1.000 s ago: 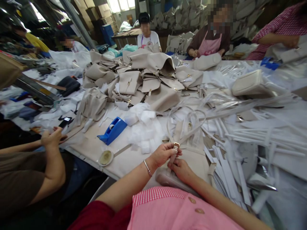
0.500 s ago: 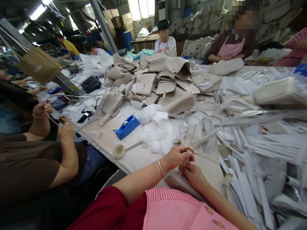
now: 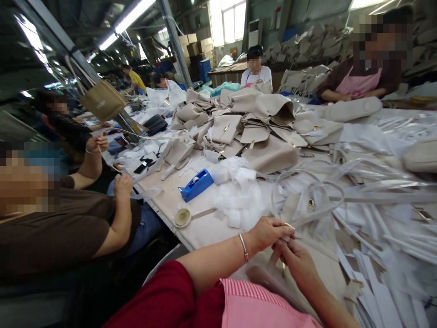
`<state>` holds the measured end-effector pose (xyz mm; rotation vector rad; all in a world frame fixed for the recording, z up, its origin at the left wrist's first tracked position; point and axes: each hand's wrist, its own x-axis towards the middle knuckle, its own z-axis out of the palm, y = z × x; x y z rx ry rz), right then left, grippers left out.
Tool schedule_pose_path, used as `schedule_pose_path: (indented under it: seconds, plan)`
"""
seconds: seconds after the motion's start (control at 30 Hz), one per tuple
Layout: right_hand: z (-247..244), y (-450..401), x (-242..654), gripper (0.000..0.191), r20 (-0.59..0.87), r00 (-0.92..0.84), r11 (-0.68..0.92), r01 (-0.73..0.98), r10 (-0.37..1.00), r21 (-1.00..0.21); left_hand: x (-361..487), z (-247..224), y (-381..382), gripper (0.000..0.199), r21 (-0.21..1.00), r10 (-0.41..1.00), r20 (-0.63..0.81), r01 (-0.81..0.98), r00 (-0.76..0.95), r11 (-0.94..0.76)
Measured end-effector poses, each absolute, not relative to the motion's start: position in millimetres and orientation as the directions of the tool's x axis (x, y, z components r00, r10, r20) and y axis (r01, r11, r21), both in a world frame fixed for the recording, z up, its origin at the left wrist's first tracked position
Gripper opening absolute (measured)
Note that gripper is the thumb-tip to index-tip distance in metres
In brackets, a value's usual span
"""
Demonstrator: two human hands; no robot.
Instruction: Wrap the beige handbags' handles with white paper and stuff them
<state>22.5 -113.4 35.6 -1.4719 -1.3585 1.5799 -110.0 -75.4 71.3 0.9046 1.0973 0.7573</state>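
My left hand [image 3: 271, 234] is closed in a pinch on a beige bag strap, near its gold buckle [image 3: 290, 226], whose rim shows at the fingertips. Close beside it, my right hand [image 3: 296, 256] also has its fingers closed on the strap [image 3: 273, 259], just below the buckle. Part of the strap hangs down between my hands towards the apron; the fingers hide the rest. Under them lies beige material, blurred and partly covered by my wrists.
A heap of beige bags [image 3: 259, 123] fills the table's middle. Nearer are a blue tape dispenser [image 3: 196, 184], a round dish [image 3: 182, 217] and white padding sheets [image 3: 239, 196]. Wrapped straps [image 3: 375, 228] lie at right. A co-worker [image 3: 85, 218] handles a thin strap at left; others sit across.
The view has swung left, so the scene sits farther right. The buckle has tilted from showing its frame to nearly edge-on; both hands stay together on the strap.
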Motion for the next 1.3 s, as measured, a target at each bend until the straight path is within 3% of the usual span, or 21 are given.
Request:
schedule_pose_path:
  seconds: [0.1,0.17,0.23,0.3,0.47,0.63,0.7,0.83,0.93,1.03,1.1,1.23,1.27,1.3]
  plan:
    - [34.9,-110.7,19.1,0.050,-0.399,-0.188,-0.376,0.150,0.897,-0.915,-129.7,60.5,-70.0,0.039,0.962,0.927,-0.271,0.054,0.258,0.266]
    - [32.1,-111.3,19.2,0.053,-0.447,-0.140,-0.432,0.123,0.884,-0.893,-155.5,52.7,-62.4,0.034,0.961,0.975,-0.195,0.218,0.109,0.168]
    - [25.4,-112.7,21.8,0.057,-0.495,-0.102,-0.484,0.115,0.863,-0.867,-191.6,48.5,-49.2,0.031,0.890,0.983,-0.156,0.418,-0.099,0.183]
    - [15.8,-114.0,25.6,0.058,-0.542,-0.083,-0.530,0.135,0.836,-0.837,-235.5,50.2,-28.3,0.031,0.839,0.971,-0.120,0.502,-0.207,0.211]
    - [-0.7,-113.0,28.0,0.058,-0.601,-0.052,-0.586,0.166,0.798,-0.793,-341.8,72.1,57.0,0.028,0.697,0.941,0.009,0.677,-0.338,0.237]
    - [0.7,-106.1,21.0,0.056,-0.641,-0.047,-0.629,0.149,0.766,-0.763,-397.0,80.4,146.5,0.025,0.512,0.926,0.066,0.809,-0.372,0.288]
    - [0.0,-102.5,19.0,0.056,-0.635,-0.028,-0.628,0.122,0.772,-0.769,-408.4,74.2,173.2,0.024,0.391,0.931,0.062,0.867,-0.360,0.309]
    - [-4.0,-93.8,17.3,0.057,-0.597,-0.026,-0.596,0.033,0.802,-0.802,-425.1,53.3,212.6,0.035,-0.112,0.965,-0.034,0.961,-0.259,0.254]
    - [-5.1,-87.0,17.3,0.052,-0.589,-0.046,-0.589,0.001,0.807,-0.808,-433.1,44.5,229.4,0.037,-0.209,0.974,-0.096,0.961,-0.207,0.183]
    - [-2.7,-82.3,17.6,0.051,-0.587,-0.033,-0.588,-0.029,0.809,-0.808,-440.1,53.0,235.4,0.032,-0.222,0.973,-0.101,0.958,-0.207,0.180]
    - [-0.5,-81.1,18.0,0.053,-0.582,-0.046,-0.584,-0.069,0.812,-0.809,-443.0,68.2,233.9,0.030,-0.145,0.969,-0.005,0.959,-0.248,0.245]
    - [-0.4,-80.9,19.7,0.052,-0.555,-0.086,-0.561,-0.135,0.828,-0.816,-421.5,101.2,208.6,0.040,0.317,0.895,0.278,0.913,-0.349,0.257]
    - [-0.9,-80.5,20.3,0.050,-0.545,-0.086,-0.552,-0.136,0.834,-0.823,-406.3,105.5,195.4,0.049,0.400,0.891,0.292,0.890,-0.348,0.217]
    - [-1.1,-79.7,20.9,0.048,-0.534,-0.084,-0.540,-0.134,0.841,-0.831,-386.8,106.9,179.2,0.058,0.585,0.887,0.279,0.798,-0.369,0.147]
